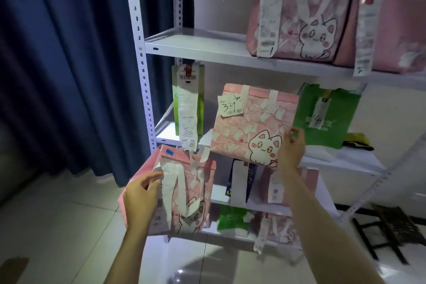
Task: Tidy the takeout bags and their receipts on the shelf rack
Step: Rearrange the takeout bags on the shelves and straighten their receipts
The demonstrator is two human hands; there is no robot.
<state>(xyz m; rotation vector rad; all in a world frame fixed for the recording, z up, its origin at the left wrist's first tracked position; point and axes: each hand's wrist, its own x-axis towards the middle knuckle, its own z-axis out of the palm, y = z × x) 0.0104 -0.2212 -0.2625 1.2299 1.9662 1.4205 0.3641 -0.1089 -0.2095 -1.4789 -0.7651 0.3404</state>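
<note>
The left hand (141, 200) lies nearest the camera. Its fingers curl round the left edge of a pink bag (182, 193) and pinch the top of the receipt (164, 188) that hangs down the bag's front. The bag is held off the rack, tilted, with its top edge up and away from the fingers and its long axis running up-right toward the middle shelf (343, 160).

The right hand (291, 148) is farther out and higher. Its fingers and thumb grip the right edge of a second pink bag (251, 122), which stands on the middle shelf, leaning left. A slip marked 39 (230, 107) sits at this bag's top-left corner, well away from the fingers.

Left of the shelved bag, a gap separates it from a slim green bag (200, 99). That gap lies directly above and beyond the left hand's bag. Judgement: the left hand is the nearer to it, and the coming move is an upward, forward lift into that gap.
</note>
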